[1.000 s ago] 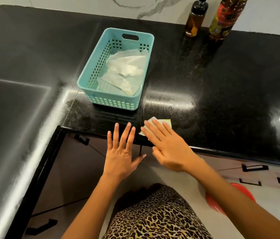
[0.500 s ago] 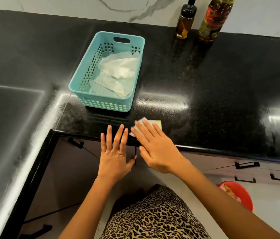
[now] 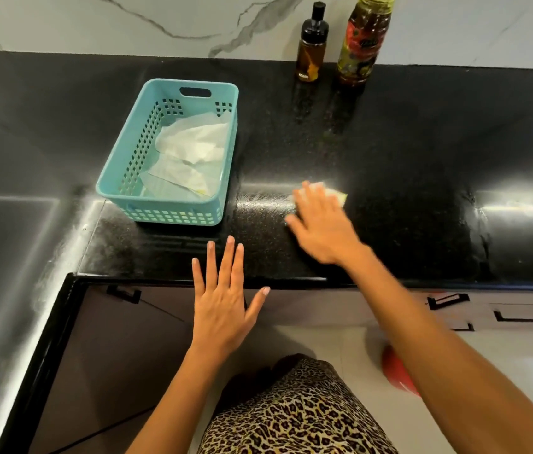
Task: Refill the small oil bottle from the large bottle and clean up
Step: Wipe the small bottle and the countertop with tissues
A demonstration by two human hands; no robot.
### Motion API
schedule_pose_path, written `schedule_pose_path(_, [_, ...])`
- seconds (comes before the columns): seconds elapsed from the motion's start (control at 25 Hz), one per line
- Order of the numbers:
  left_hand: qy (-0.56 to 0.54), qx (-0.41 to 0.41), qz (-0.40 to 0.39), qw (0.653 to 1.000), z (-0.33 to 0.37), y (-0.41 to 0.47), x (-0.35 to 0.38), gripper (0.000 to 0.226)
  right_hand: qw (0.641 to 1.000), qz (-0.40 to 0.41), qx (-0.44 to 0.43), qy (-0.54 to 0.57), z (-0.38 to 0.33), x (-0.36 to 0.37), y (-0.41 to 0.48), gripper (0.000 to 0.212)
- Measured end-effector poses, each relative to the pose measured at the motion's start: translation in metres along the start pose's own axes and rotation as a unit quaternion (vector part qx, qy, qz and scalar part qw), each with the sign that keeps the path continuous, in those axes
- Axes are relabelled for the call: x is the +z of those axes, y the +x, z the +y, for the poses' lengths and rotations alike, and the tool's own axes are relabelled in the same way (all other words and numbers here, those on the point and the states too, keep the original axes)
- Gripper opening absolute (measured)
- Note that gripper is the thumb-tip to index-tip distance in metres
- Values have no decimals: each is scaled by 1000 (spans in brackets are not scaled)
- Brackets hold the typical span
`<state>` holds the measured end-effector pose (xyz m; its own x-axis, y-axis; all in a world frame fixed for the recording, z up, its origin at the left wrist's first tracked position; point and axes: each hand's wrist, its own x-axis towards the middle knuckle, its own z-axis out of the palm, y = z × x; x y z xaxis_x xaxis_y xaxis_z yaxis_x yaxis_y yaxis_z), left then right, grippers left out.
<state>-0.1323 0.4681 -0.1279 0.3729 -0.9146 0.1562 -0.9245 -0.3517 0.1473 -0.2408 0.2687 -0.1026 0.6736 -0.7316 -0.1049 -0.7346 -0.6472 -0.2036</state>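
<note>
A: Left part of the counter [image 3: 422, 152]: what stands there?

B: A teal perforated basket [image 3: 121, 188], near the inner corner of the front edge, holding crumpled white paper tissues [image 3: 193, 149].

A: And the left hand [image 3: 222, 306]?

B: Flat, palm down, fingers spread wide, holding nothing. Its fingertips [image 3: 230, 240] lie over the counter's front edge, just in front of the basket; the palm hangs off the edge above the drawers.

A: The right hand [image 3: 321, 224]?

B: Flat and blurred, pressed on a folded cloth [image 3: 337, 195], pale with a yellow-green rim, which shows only past the fingertips. It sits on the middle of the counter, right of the basket and apart from it, at a bright streak of glare.

A: The bottles?

B: Both upright at the back edge, against the marble wall. The small oil bottle [image 3: 311, 54], amber with a black cap, stands left; the large bottle [image 3: 362, 44], with a red-and-yellow label, stands just beside it on the right. Both are well apart from the hands.
</note>
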Motion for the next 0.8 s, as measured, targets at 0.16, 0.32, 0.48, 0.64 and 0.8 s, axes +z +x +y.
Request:
schedule_pose_path(0.16, [14,14,1,1000,-4,0,3,88,988,16,-150,-15,-36,22,-78,61])
schedule_pose_path(0.32, [39,18,-6,999,-5,1,6,92,997,67,-42,9,49,10,-118,59])
schedule_pose_path(0.48, [40,20,-6,999,-6,0,7,91,978,64,199,15,120,-9,-110,67])
schedule_pose_path(0.64, [16,-11,-1,1000,3,-1,4,93,992,52,109,-28,63,2,-97,74])
schedule_pose_path(0.8, [-25,17,0,1000,30,9,2,87,999,36,14,-10,45,12,-140,77])
